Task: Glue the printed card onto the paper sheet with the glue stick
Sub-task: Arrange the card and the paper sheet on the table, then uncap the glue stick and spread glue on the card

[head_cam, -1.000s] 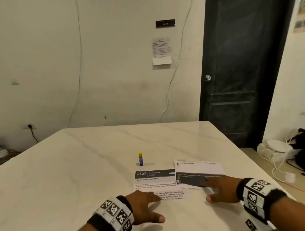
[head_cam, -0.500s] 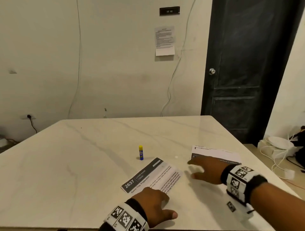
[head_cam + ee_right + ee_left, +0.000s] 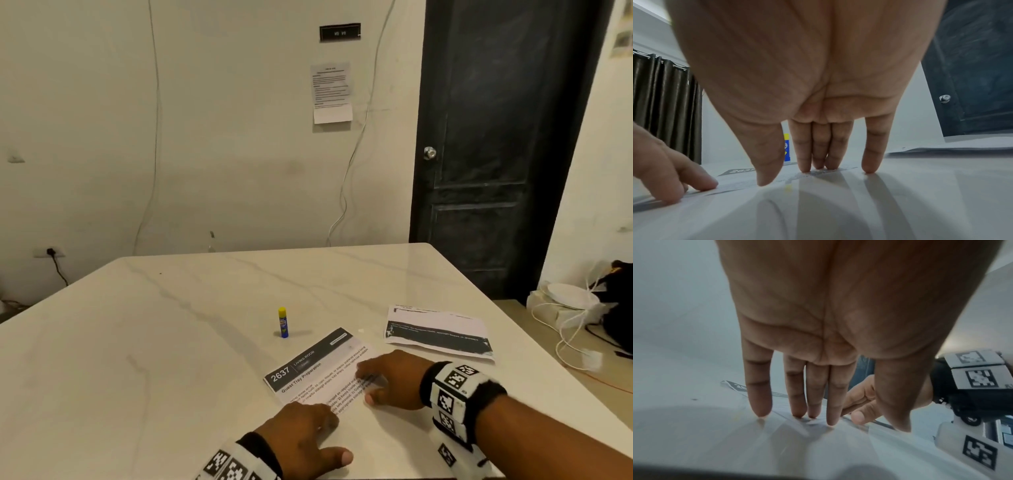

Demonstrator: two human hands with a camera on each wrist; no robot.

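The printed card (image 3: 308,368), white with a dark header reading "2637", lies askew on the table near the front. My left hand (image 3: 308,425) rests flat with straight fingertips (image 3: 795,408) on the card's near edge. My right hand (image 3: 383,380) lies flat too, its fingertips (image 3: 818,162) pressing the card's right part. A second sheet of paper (image 3: 438,332) with a dark band lies to the right, apart from both hands. The glue stick (image 3: 283,322), blue with a yellow cap, stands upright beyond the card and also shows in the right wrist view (image 3: 786,146).
The marble table (image 3: 154,342) stretches wide to the left and back. Its right edge is near the sheet; beyond it on the floor lie white cables and a bag (image 3: 599,308). A dark door (image 3: 496,137) stands behind.
The card turned counter-clockwise under my left hand. My right hand slid the other sheet off to the right, left it there, then came back onto the card.
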